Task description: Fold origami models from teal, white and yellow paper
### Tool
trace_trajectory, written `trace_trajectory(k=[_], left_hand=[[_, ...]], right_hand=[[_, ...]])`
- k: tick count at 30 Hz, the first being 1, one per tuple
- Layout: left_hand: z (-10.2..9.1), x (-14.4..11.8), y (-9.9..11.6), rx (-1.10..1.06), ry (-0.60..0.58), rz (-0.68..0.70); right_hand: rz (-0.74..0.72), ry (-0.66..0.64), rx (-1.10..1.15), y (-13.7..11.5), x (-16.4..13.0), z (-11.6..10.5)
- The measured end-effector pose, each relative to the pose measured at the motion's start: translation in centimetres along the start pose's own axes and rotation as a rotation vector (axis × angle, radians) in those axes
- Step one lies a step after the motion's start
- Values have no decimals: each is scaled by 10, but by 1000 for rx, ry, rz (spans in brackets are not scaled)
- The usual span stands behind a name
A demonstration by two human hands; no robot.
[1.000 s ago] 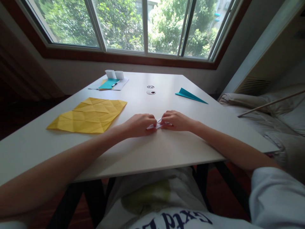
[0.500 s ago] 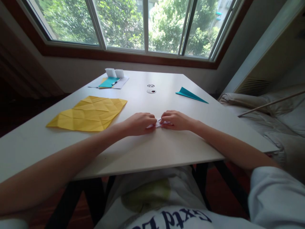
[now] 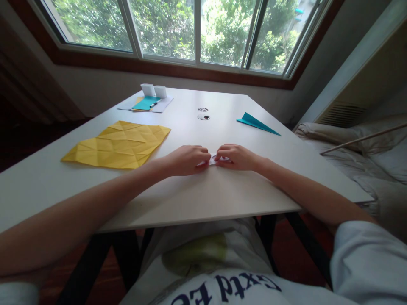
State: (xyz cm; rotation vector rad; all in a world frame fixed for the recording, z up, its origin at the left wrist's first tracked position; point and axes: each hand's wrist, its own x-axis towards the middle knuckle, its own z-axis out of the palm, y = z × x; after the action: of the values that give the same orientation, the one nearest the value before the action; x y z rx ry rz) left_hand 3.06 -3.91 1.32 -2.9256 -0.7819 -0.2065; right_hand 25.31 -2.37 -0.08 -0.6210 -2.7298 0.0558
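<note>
A small piece of folded white paper (image 3: 212,161) is pinched between my two hands, low over the white table (image 3: 190,195). My left hand (image 3: 190,160) is closed on its left end, thumb and fingers together. On the right end, my right hand (image 3: 237,157) grips the paper with curled fingers. Most of the paper is hidden behind the fingers, so its folded shape cannot be made out. To the left of my left hand lies a creased yellow sheet of paper (image 3: 124,144). Beyond my right hand rests a folded teal paper plane (image 3: 258,123).
At the far left of the table are teal paper (image 3: 146,103), a pen (image 3: 155,103) and two white holders (image 3: 147,90). A round cable grommet (image 3: 204,117) sits in the tabletop. A cushioned seat (image 3: 343,156) with a stick (image 3: 362,139) is on the right.
The view has tilted slightly, so the table appears a little higher. Both hands stay on the white paper, with hardly any change in their grip.
</note>
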Motion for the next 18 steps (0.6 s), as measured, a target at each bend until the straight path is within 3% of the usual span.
trace_trajectory(k=[7,12,18], left_hand=[[0,1,-2,-1,6,-31],[1,2,-4,-126,21,-121],[5,4,-5,-178,54,-135]], right_hand=[[13,11,-146,-3,2,2],[71,12,-151,-4,3,0],[134,25,-117,-1,3,2]])
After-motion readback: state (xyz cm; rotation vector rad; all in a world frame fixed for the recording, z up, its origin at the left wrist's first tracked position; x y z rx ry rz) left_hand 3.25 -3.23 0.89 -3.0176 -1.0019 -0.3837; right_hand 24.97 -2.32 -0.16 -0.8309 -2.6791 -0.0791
